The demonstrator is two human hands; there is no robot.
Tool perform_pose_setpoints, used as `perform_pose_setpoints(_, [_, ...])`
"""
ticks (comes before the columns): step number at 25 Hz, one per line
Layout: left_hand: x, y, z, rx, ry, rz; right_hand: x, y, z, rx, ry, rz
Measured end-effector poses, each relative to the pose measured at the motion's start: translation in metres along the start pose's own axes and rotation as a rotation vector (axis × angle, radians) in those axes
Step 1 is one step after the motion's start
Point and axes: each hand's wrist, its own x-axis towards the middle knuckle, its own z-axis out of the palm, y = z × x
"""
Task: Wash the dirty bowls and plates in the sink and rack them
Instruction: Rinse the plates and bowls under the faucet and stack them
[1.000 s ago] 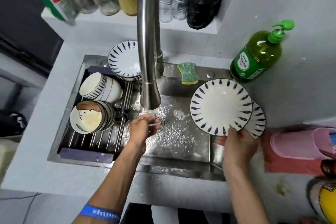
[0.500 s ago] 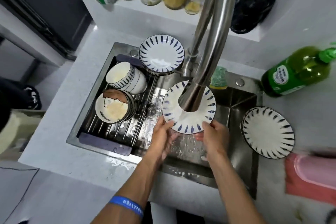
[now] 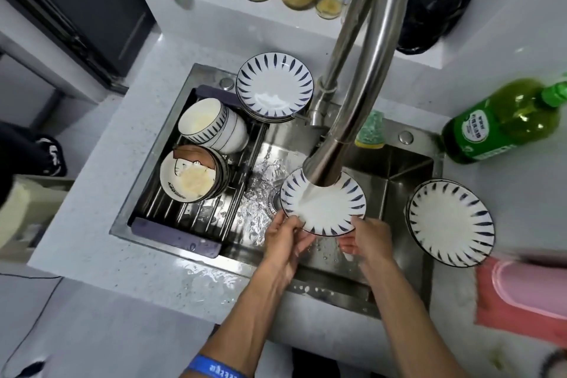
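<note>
Steel rack (image 3: 171, 221) bars span the left half of the sink (image 3: 408, 169), and on them lie two nests of bowls (image 3: 196, 181) on their sides; the front bowl shows a yellowish film inside, so whether these are washed I cannot tell. Behind them a stack of plates (image 3: 276, 86) sits at the sink's back edge, looking clean and wet. Further right, the left hand (image 3: 283, 238) pinches the near rim of one plate (image 3: 325, 209) held under the tap (image 3: 352, 86), with water running onto it; the right hand (image 3: 369, 239) grips the same rim from the other side. Beyond the sink on the counter, one more plate (image 3: 451, 221) waits, seemingly atop another. My judgement: the job is past halfway, with this rinse, the counter plates and perhaps the bowls left
</note>
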Motion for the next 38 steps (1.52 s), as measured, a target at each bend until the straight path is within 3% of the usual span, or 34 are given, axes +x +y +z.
perform_pose_setpoints(2, [0.003, 0.004, -0.007, -0.014, 0.018, 0.036, 0.003, 0.01, 0.003, -0.088, -0.014, -0.096])
perform_pose_setpoints(3, [0.003, 0.012, -0.012, 0.025, 0.054, 0.076, 0.0, 0.015, 0.01, -0.273, 0.016, -0.244])
perform_pose_setpoints(5, [-0.001, 0.035, -0.016, 0.135, 0.122, 0.146, -0.01, 0.026, 0.023, -0.675, -0.026, -0.734])
perform_pose_setpoints(6, [-0.002, 0.045, -0.015, 0.196, 0.143, 0.185, -0.014, 0.03, 0.025, -0.723, -0.172, -0.927])
perform_pose_setpoints(8, [-0.002, 0.064, -0.001, 0.347, 0.16, 0.252, -0.021, 0.023, 0.024, -0.676, -0.4, -1.022])
perform_pose_setpoints(11, [-0.01, 0.085, 0.024, 0.464, 0.095, 0.277, -0.02, 0.004, 0.022, -0.559, -0.353, -1.079])
perform_pose_setpoints(12, [-0.013, 0.086, 0.031, 0.526, 0.057, 0.306, -0.023, -0.001, 0.025, -0.464, -0.304, -1.032])
perform_pose_setpoints(15, [-0.021, 0.057, 0.053, 1.131, -0.006, 0.505, -0.032, -0.026, 0.037, 0.184, -0.305, -0.429])
perform_pose_setpoints(17, [-0.028, 0.039, 0.064, 1.348, -0.139, 0.587, -0.036, -0.03, 0.034, 0.454, -0.323, -0.173])
perform_pose_setpoints(19, [-0.044, 0.054, 0.073, 1.222, -0.245, 0.581, -0.049, -0.033, 0.028, 0.59, -0.358, -0.084])
perform_pose_setpoints(21, [-0.028, 0.076, 0.072, 1.111, -0.161, 0.566, -0.059, -0.027, 0.028, 0.665, -0.439, -0.021])
perform_pose_setpoints(23, [-0.018, 0.087, 0.074, 1.207, -0.099, 0.555, -0.059, -0.025, 0.032, 0.711, -0.463, 0.015])
perform_pose_setpoints(27, [-0.02, 0.064, 0.075, 1.467, -0.378, 0.661, -0.048, -0.033, 0.027, 0.791, -0.427, -0.058])
perform_pose_setpoints(28, [-0.018, 0.066, 0.071, 1.458, -0.377, 0.683, -0.05, -0.033, 0.023, 0.76, -0.451, -0.059])
perform_pose_setpoints(30, [-0.015, 0.089, 0.073, 1.221, -0.152, 0.658, -0.055, -0.028, 0.019, 0.755, -0.54, -0.038])
perform_pose_setpoints(33, [-0.025, 0.126, 0.077, 1.157, 0.107, 0.467, -0.057, -0.028, 0.011, 0.838, -0.624, -0.019])
perform_pose_setpoints(34, [-0.021, 0.133, 0.068, 1.194, 0.123, 0.42, -0.053, -0.029, 0.008, 0.872, -0.623, -0.017])
perform_pose_setpoints(35, [-0.02, 0.136, 0.06, 1.085, 0.047, 0.332, -0.047, -0.031, 0.006, 0.903, -0.608, -0.012])
perform_pose_setpoints(37, [-0.017, 0.139, 0.039, 0.64, -0.108, 0.166, -0.032, -0.03, 0.01, 0.902, -0.562, 0.019])
perform_pose_setpoints(38, [-0.013, 0.137, 0.03, 0.483, -0.168, 0.163, -0.027, -0.03, 0.014, 0.816, -0.521, 0.042])
